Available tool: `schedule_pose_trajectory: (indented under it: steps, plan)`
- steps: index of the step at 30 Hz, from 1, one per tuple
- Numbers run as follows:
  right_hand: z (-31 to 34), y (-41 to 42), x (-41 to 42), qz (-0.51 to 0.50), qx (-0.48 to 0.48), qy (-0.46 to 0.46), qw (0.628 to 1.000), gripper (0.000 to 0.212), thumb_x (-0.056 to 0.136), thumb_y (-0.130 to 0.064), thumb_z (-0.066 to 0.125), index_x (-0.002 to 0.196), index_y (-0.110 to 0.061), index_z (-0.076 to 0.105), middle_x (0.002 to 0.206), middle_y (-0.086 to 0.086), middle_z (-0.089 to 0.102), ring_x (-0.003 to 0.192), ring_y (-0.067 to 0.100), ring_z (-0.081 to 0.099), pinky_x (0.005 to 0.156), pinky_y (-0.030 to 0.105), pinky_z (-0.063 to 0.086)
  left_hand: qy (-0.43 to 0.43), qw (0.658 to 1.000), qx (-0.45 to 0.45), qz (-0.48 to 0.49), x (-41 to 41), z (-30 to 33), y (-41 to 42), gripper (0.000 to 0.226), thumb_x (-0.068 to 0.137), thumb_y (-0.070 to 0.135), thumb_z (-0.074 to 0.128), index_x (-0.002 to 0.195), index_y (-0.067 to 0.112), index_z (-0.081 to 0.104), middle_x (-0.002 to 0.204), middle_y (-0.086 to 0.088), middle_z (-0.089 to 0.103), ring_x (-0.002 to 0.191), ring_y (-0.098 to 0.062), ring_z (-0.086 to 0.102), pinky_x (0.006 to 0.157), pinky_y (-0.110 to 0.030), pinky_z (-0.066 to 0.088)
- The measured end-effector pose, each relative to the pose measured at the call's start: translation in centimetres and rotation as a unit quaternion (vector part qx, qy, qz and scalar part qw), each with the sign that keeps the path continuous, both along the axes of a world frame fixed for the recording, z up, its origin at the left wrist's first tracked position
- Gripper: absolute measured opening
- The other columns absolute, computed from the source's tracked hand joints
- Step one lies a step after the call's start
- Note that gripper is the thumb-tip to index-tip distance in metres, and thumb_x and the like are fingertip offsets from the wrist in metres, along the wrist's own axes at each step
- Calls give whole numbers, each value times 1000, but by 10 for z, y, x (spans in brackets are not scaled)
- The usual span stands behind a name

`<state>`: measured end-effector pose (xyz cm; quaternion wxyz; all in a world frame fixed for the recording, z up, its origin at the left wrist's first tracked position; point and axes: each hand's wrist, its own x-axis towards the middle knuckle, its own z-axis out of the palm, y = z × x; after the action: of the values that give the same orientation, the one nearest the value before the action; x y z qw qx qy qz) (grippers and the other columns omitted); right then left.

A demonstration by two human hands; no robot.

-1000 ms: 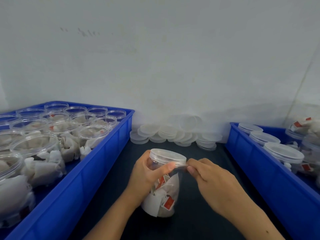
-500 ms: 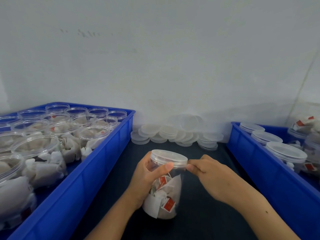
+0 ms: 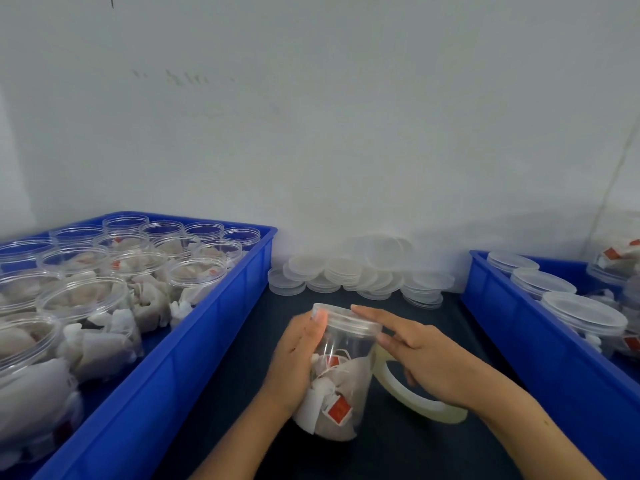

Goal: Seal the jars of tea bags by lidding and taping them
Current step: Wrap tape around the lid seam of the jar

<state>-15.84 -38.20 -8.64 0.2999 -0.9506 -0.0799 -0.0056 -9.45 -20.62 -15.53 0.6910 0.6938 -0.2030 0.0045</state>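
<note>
Item: clear jar (image 3: 337, 379) of tea bags, lid (image 3: 348, 318) on, standing slightly tilted on the dark worktop (image 3: 221, 393) between the two blue crates.

Left hand (image 3: 298, 362): grip closed round the jar's left wall, thumb up against the lid rim.

Right hand (image 3: 426, 355): a second ago its fingertips pinched at the lid's right edge; now the fingers lie straight and flat along the lid's rim and top, holding nothing between them. Grip wide, pressing.

Tape roll (image 3: 415, 393): pale ring, newly in view, just beside the jar's right wall and partly under the right wrist. Whether the wrist passes through it cannot be told.

Reading: the pinch has given way to a smoothing press, which suggests the tape end has been laid on the lid seam and is being rubbed down. The tape itself is too clear to make out on the jar.

Left crate (image 3: 194, 344): open jars of tea bags, unlidded. Right crate (image 3: 540, 344): lidded jars. Spare lids (image 3: 356, 275): stacked against the wall behind.

Status: this jar lidded, taping apparently under way; many left-crate jars remain.
</note>
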Motion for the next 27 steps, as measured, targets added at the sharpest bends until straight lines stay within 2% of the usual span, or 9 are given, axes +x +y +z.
schedule_pose_trajectory:
  steps: [4,7,9,11,14,18,20,22,27]
  plan:
    - [-4,5,5,-36,-4,-33,999,40,104,-33,35,138,-54,36,119,-10,61,95,3,57,89,24,44,-171,940,129,265,-11,7,-10,61,84,59,23,121,25,58,113,9,60,80,10,55,63,-6,43]
    - [-7,11,6,-51,-9,-51,997,38,104,-33,36,137,-52,38,89,-16,61,75,2,56,75,20,46,-146,945,153,249,-22,6,-23,75,83,65,13,134,22,48,120,6,58,88,5,56,72,-10,42]
    - [-9,15,3,-65,-27,-62,996,38,103,-36,35,138,-52,36,98,-13,65,82,7,61,80,26,52,-120,956,171,206,-24,7,-26,88,71,82,26,141,29,37,121,14,55,102,1,54,79,-18,41]
    - [-10,17,0,-73,-59,-77,993,41,103,-36,34,140,-53,31,97,-11,65,80,8,62,76,26,53,-88,963,169,191,-21,11,-23,98,50,92,39,132,38,40,110,23,55,100,3,51,74,-17,38]
    - [-11,19,-3,-61,-62,-73,994,46,104,-32,35,144,-53,25,82,-16,56,68,6,57,63,19,48,-64,969,161,174,-17,14,-16,80,39,95,47,104,49,43,92,28,56,87,7,55,67,-13,39]
    - [-13,17,-8,-120,60,7,991,63,100,-50,35,152,-40,1,115,-3,52,89,8,55,86,25,46,-31,984,82,155,-12,12,-8,73,43,92,58,97,43,51,95,20,65,86,6,62,67,-14,43]
    - [-13,16,-11,-153,93,78,981,67,95,-60,36,147,-20,22,106,5,63,77,8,52,76,24,47,-24,985,65,157,-9,12,-4,74,43,91,59,96,40,55,92,19,67,83,6,63,68,-16,44]
    - [-8,16,-11,-136,130,133,973,55,96,-58,36,120,-10,48,74,5,69,49,5,45,53,18,40,-29,986,59,150,-7,10,-3,78,41,92,60,97,39,58,90,19,69,81,9,63,69,-17,46]
    - [-4,10,-11,-160,60,49,984,44,95,-55,42,94,-15,61,67,-3,53,61,10,47,65,30,41,-18,989,50,136,-2,8,-1,87,35,93,64,102,38,60,93,22,70,84,6,66,78,-26,53]
